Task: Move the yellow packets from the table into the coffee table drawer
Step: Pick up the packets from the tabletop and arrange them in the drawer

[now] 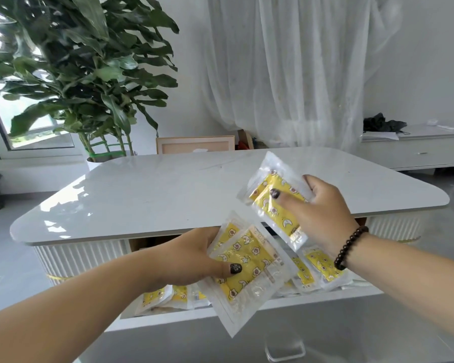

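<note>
From the head view, my left hand (194, 258) sits at lower centre of the frame, thumb curled over the top and fingers underneath, gripping a left stack (247, 268) of yellow packets — at least 2, fanned slightly, tilted with the lowest corner pointing down toward the frame's bottom. My right hand (317, 213), right of centre, pinches a right stack (275, 200) the same way, thumb pressed across the yellow print, fingers wrapped round the far edge; I count 2 packets there, held higher and angled up toward the tabletop. A bead bracelet (350, 247) circles that wrist.

Both stacks hang above the open drawer (220, 313), which juts toward me across the lower middle of the frame. More loose packets (323, 268) lie inside it — some under my right wrist, others at lower left beneath my left forearm.

The table (168, 189) spans the middle of the frame, white and glossy. A plant (84, 74) fills the upper left, a sheer curtain (299, 69) the upper centre, and a low cabinet (417, 153) stands at right.
</note>
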Demonstrator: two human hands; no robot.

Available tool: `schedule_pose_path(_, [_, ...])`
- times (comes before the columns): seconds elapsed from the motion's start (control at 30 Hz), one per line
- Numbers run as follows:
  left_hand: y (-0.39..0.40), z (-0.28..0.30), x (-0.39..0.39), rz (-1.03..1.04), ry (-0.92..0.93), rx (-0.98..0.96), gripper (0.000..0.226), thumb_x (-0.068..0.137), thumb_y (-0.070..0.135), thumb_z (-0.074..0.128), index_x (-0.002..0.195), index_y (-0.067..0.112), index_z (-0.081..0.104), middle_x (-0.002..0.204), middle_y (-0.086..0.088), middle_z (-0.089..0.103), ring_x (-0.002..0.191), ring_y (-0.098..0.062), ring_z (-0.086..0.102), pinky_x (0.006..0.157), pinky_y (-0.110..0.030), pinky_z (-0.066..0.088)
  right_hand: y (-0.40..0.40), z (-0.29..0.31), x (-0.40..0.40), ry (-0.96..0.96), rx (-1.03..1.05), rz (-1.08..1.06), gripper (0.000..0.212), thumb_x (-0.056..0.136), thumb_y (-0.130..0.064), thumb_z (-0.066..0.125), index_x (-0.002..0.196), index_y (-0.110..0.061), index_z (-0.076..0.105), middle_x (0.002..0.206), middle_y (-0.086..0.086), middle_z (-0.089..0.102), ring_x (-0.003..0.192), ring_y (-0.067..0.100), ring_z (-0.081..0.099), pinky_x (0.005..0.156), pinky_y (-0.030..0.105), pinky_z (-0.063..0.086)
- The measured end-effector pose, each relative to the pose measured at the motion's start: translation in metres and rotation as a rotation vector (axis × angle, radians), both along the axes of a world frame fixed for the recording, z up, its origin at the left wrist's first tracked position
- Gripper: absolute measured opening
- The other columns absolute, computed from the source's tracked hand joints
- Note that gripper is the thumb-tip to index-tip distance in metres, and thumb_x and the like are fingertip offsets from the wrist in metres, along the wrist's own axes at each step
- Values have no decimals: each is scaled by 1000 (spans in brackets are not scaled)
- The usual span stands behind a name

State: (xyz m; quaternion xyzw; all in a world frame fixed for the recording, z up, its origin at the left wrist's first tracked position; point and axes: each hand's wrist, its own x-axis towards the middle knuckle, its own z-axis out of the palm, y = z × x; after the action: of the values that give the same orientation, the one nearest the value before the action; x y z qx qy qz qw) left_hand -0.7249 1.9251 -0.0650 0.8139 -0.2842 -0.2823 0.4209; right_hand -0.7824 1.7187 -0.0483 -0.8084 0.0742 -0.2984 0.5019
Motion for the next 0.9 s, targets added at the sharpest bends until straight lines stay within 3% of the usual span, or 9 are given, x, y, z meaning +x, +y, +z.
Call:
schedule_pose_path(0.07, [2,-4,4,67,-2,-4,30,87,20,71,115,21,58,104,3,74,93,-15,72,90,-36,57,-8,0,2,41,267,-3,14,85,-16,66,93,-5,63,96,23,69,79,36,68,75,56,56])
schedule_pose_path(0.17, [4,-9,10,209,-2,-45,38,84,26,73,117,21,53,108,-6,71,94,-23,72,90,-45,56,-15,-4,3,93,425,47,12,85,-5,61,94,-12,65,94,14,73,87,32,71,83,56,54])
schedule_pose_path(0.33, [-6,-7,6,400,118,-255,36,93,12,62,124,20,46,113,-17,65,82,-29,71,60,-33,59,-14,-11,-1,155,282,56,9,87,-6,63,92,-13,65,93,12,73,87,28,71,86,48,55])
schedule_pose_path(0.4, [-8,-4,4,413,113,-310,30,95,13,58,123,17,49,112,-19,66,77,-26,68,55,-31,57,-13,-13,-1,179,308,68,6,88,-8,62,93,-10,65,95,14,72,86,29,71,84,47,56])
schedule_pose_path(0.47, [-10,-3,3,400,90,-329,24,97,16,55,121,15,53,110,-19,68,76,-26,66,54,-30,56,-9,-16,1,207,330,74,7,86,-13,64,92,-9,65,95,15,72,88,31,70,84,51,55])
schedule_pose_path(0.57, [-13,-3,-2,341,71,-313,22,97,18,56,118,12,55,106,-17,70,78,-29,66,56,-32,55,-3,-22,2,222,297,44,27,72,-30,63,90,-11,63,99,16,70,94,34,67,87,54,53])
schedule_pose_path(0.7, [-16,-6,-5,303,95,-274,23,95,17,58,117,11,53,106,-14,70,86,-34,71,58,-33,56,-4,-26,5,232,291,51,6,86,-15,62,91,-12,64,99,14,70,96,33,67,88,53,53])
schedule_pose_path(0.9, [-17,-13,-2,339,81,-301,23,96,18,56,119,17,53,104,-12,72,87,-33,72,65,-39,59,2,-32,5,280,255,101,6,88,-11,59,92,-13,63,100,15,69,95,32,67,90,50,53])
